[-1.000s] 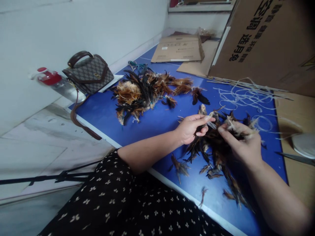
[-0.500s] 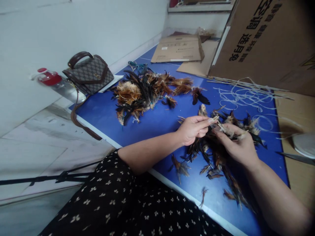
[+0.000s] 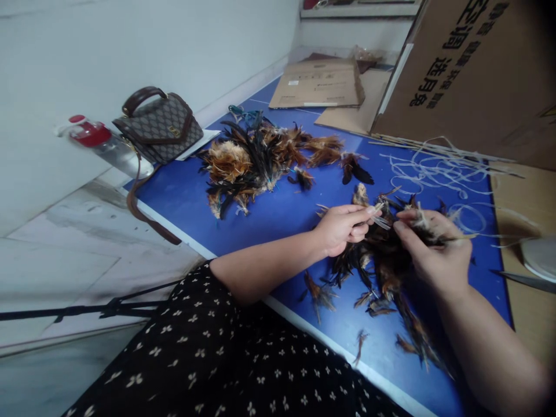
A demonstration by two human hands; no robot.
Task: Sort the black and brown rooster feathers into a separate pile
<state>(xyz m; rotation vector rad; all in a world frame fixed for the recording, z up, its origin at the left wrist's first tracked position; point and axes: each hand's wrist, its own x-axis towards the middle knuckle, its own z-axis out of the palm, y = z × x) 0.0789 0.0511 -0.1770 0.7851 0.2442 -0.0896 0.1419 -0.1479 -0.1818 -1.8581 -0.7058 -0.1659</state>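
My left hand (image 3: 343, 230) is closed in a pinch on the pale quill ends of some feathers (image 3: 379, 207). A short whitish strip (image 3: 382, 223) sticks out beside its fingertips. To its right, my right hand (image 3: 441, 255) is closed around a small tuft of feathers (image 3: 428, 227), light fluff showing above the thumb. A gap separates the two hands. Under them lies a loose heap of dark and brown feathers (image 3: 386, 278), partly hidden by the hands. Several stray feathers (image 3: 319, 295) lie nearer the table's front edge.
Tied feather bunches (image 3: 260, 153) form a pile across the blue table (image 3: 182, 197). White plastic string (image 3: 428, 171) lies tangled at the right, near a blade (image 3: 527, 281) and a white round object (image 3: 541, 255). A handbag (image 3: 160, 124), a bottle (image 3: 108, 147) and cardboard (image 3: 319, 84) stand or lie behind.
My right hand has moved right, away from my left, with feathers in it. The left hand has hardly moved; the whitish strip by its fingertips now shows clearly. The view has shifted slightly.
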